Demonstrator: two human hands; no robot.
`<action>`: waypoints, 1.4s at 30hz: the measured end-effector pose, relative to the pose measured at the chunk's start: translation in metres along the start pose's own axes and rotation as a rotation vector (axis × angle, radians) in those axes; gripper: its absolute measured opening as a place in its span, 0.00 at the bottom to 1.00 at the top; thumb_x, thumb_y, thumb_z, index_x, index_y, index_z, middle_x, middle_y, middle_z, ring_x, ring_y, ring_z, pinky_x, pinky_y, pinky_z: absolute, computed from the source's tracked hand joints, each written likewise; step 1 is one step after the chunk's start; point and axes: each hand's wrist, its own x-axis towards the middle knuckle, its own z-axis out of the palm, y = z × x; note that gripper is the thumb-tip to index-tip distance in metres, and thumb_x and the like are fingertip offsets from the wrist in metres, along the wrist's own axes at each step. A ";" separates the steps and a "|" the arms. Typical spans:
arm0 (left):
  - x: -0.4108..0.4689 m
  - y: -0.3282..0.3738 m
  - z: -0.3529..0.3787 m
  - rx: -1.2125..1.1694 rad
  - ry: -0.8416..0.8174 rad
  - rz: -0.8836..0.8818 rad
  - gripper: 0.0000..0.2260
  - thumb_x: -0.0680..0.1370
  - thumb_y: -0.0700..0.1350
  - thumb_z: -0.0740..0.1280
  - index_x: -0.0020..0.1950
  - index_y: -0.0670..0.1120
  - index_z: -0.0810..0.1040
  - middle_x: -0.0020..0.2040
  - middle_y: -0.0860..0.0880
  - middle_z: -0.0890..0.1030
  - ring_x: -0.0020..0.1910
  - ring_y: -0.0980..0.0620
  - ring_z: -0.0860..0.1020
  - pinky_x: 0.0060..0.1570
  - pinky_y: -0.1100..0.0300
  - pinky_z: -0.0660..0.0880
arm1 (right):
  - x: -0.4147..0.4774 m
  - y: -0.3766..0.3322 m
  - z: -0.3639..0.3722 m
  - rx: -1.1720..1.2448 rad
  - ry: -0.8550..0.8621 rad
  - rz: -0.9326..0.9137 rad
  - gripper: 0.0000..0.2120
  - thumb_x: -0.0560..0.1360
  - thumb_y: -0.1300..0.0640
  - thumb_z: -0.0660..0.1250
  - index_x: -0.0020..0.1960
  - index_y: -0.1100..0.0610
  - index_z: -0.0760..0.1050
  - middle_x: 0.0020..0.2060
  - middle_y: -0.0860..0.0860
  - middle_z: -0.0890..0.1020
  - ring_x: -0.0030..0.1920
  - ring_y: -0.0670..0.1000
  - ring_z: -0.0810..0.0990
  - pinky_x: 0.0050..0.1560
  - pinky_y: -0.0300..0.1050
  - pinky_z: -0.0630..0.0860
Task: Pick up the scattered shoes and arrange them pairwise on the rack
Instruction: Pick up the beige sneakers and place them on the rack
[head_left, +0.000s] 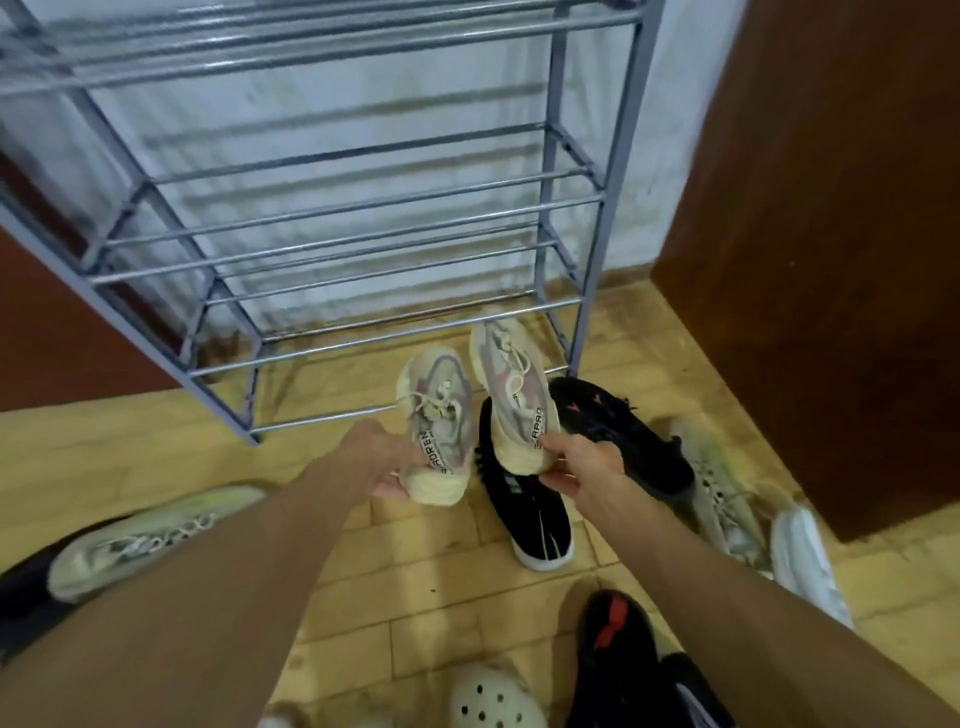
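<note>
Several loose shoes lie nearest us on the yellowish tiled floor: a white perforated foam clog at the bottom edge, a black shoe with a red mark just right of it, a pale green-grey knit trainer out to the left and a white shoe out to the right. Beyond these, between our forearms, a black trainer with a white sole rests on the tiles, with a second black shoe and a blurred grey-beige laced trainer to its right. Above them our left hand has its fingers curled under the heel of a cream mesh trainer with pinkish panels, and our right hand pinches the heel of the matching cream trainer. We hold the two side by side, toes pointing away from us, at the right end of the lowest tier of the grey metal tube shoe rack; we cannot tell whether they touch its bars. The rack stands against a stained white wall, and a dark brown wooden panel rises just to its right.
</note>
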 end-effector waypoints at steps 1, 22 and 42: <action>0.012 0.003 -0.008 -0.008 0.008 -0.007 0.22 0.67 0.33 0.76 0.59 0.32 0.76 0.52 0.36 0.80 0.39 0.41 0.81 0.30 0.53 0.82 | 0.006 -0.004 0.011 -0.011 -0.010 0.002 0.09 0.71 0.66 0.72 0.47 0.64 0.74 0.36 0.56 0.78 0.34 0.52 0.78 0.39 0.48 0.80; 0.202 -0.034 -0.145 -0.164 0.265 0.068 0.10 0.78 0.40 0.66 0.59 0.43 0.80 0.54 0.44 0.82 0.52 0.48 0.79 0.47 0.55 0.78 | 0.133 0.001 0.234 -0.248 -0.139 -0.010 0.11 0.71 0.62 0.73 0.48 0.67 0.74 0.49 0.62 0.81 0.47 0.58 0.82 0.44 0.49 0.82; 0.217 -0.066 -0.167 -0.419 0.445 -0.082 0.16 0.80 0.43 0.64 0.68 0.44 0.74 0.65 0.44 0.76 0.60 0.43 0.77 0.49 0.53 0.79 | 0.117 0.067 0.299 -0.362 -0.239 -0.052 0.06 0.73 0.56 0.73 0.41 0.57 0.78 0.38 0.53 0.82 0.43 0.54 0.83 0.55 0.52 0.81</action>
